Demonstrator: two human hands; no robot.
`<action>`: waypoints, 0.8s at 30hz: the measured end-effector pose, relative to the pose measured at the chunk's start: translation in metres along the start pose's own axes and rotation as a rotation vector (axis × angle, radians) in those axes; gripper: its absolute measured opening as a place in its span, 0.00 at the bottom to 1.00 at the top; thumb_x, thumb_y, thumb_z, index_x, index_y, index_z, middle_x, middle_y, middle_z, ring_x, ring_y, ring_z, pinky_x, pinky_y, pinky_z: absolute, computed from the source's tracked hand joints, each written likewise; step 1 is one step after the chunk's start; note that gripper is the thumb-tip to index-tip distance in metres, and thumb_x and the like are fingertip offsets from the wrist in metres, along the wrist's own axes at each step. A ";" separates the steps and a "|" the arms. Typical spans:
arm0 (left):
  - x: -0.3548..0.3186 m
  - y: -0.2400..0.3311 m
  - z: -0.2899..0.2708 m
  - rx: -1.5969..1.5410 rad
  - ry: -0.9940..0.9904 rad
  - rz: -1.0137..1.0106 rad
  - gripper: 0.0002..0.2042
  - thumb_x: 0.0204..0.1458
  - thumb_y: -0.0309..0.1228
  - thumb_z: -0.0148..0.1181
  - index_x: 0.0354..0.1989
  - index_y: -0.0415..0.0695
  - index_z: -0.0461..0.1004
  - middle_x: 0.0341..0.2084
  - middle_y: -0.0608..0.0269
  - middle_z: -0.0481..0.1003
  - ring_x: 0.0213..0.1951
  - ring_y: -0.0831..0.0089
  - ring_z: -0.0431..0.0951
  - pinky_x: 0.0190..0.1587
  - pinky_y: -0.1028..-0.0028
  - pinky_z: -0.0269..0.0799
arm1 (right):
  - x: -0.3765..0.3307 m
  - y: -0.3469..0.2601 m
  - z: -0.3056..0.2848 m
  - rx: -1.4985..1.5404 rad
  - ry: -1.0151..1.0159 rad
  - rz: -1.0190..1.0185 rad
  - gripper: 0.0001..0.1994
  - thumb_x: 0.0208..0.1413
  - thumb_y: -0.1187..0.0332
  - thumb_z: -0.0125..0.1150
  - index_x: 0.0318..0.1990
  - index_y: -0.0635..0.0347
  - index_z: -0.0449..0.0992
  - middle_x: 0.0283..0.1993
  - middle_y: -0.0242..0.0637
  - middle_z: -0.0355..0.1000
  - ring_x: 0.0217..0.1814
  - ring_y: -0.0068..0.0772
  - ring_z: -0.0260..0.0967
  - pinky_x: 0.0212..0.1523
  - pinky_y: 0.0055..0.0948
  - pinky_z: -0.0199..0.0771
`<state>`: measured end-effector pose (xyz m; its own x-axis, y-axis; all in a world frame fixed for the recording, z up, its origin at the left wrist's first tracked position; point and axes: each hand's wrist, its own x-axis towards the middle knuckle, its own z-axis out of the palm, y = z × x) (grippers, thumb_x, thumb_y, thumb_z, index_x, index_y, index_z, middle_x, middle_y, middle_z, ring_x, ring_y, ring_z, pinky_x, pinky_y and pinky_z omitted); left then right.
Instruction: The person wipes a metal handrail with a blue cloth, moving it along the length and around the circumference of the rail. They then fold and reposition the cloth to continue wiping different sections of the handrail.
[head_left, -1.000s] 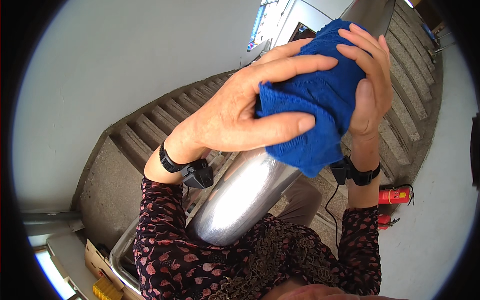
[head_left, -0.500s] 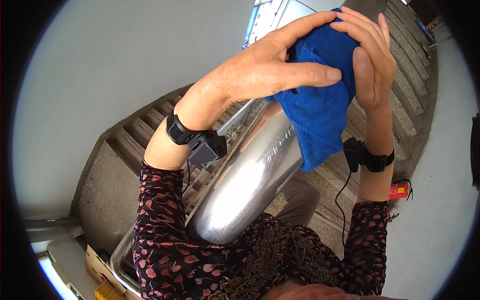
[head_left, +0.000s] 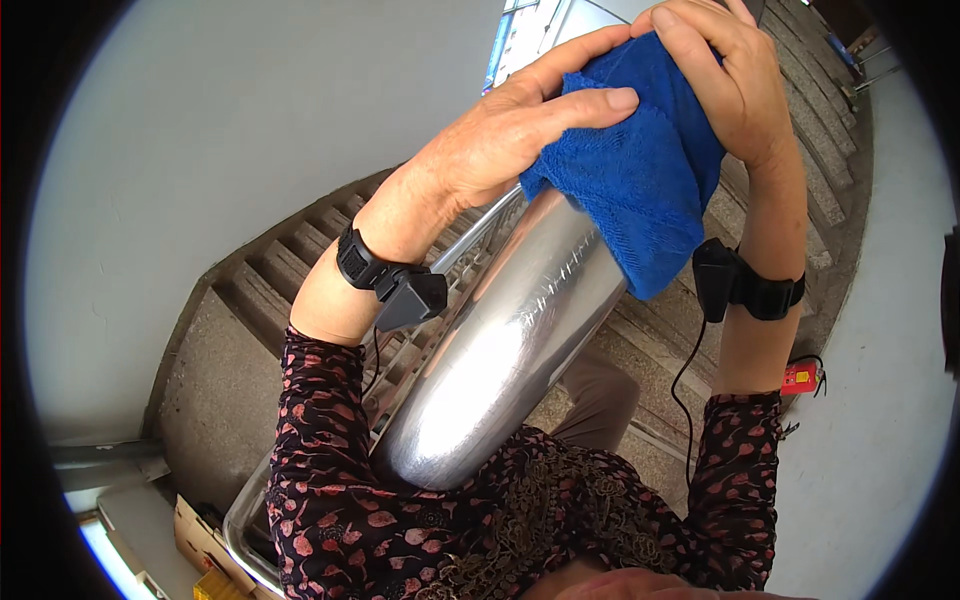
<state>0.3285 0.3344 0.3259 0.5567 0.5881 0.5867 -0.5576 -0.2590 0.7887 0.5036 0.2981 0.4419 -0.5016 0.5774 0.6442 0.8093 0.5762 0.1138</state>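
A blue cloth [head_left: 640,170] is draped over the upper, far part of a thick, shiny metal handrail [head_left: 505,345], which has a row of scratches on its surface. My left hand [head_left: 520,125] curves round the cloth's left side, its thumb lying on top. On the other side, my right hand [head_left: 735,85] wraps the cloth from the right, thumb pointing up toward the far end. Both hands press the cloth against the rail, and some fingertips are hidden behind it. One corner of the cloth hangs down the rail's right side.
Stone stairs [head_left: 820,130] run along the right, with more steps [head_left: 300,240] at the left behind the rail. Pale walls [head_left: 250,110] stand on both sides. A red box [head_left: 800,378] is at the right, a cardboard box [head_left: 205,540] at the lower left.
My right hand has shifted up and its thumb now lies further over the cloth. The left hand has slid slightly left, and the cloth's hanging corner has risen to the right.
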 end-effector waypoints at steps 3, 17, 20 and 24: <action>-0.004 0.002 0.002 -0.019 0.018 -0.035 0.35 0.55 0.42 0.63 0.68 0.42 0.58 0.59 0.48 0.66 0.62 0.61 0.66 0.63 0.67 0.63 | 0.000 -0.002 0.000 0.007 0.017 0.011 0.14 0.56 0.64 0.49 0.26 0.62 0.77 0.30 0.43 0.76 0.36 0.44 0.73 0.68 0.63 0.44; -0.020 0.021 0.013 0.392 0.000 0.097 0.36 0.49 0.40 0.64 0.67 0.39 0.59 0.55 0.49 0.71 0.57 0.59 0.71 0.61 0.65 0.65 | -0.015 -0.011 0.001 0.054 0.117 0.020 0.14 0.57 0.64 0.46 0.30 0.60 0.77 0.36 0.41 0.77 0.44 0.41 0.74 0.68 0.64 0.41; -0.023 0.021 0.014 0.398 0.004 0.129 0.37 0.48 0.40 0.65 0.66 0.39 0.60 0.55 0.48 0.71 0.57 0.58 0.71 0.61 0.65 0.65 | -0.018 -0.020 0.000 0.060 0.125 0.009 0.14 0.56 0.65 0.44 0.31 0.60 0.77 0.37 0.41 0.77 0.46 0.42 0.73 0.68 0.64 0.41; -0.024 0.022 0.014 0.436 -0.024 0.142 0.38 0.47 0.40 0.66 0.67 0.39 0.59 0.55 0.47 0.71 0.58 0.57 0.70 0.62 0.64 0.64 | -0.028 -0.018 0.001 0.102 0.165 0.012 0.14 0.57 0.63 0.44 0.33 0.60 0.77 0.39 0.43 0.77 0.48 0.42 0.73 0.68 0.64 0.38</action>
<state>0.3115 0.3034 0.3322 0.5103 0.5066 0.6949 -0.3214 -0.6371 0.7006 0.5024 0.2721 0.4210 -0.4285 0.4865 0.7614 0.7756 0.6304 0.0337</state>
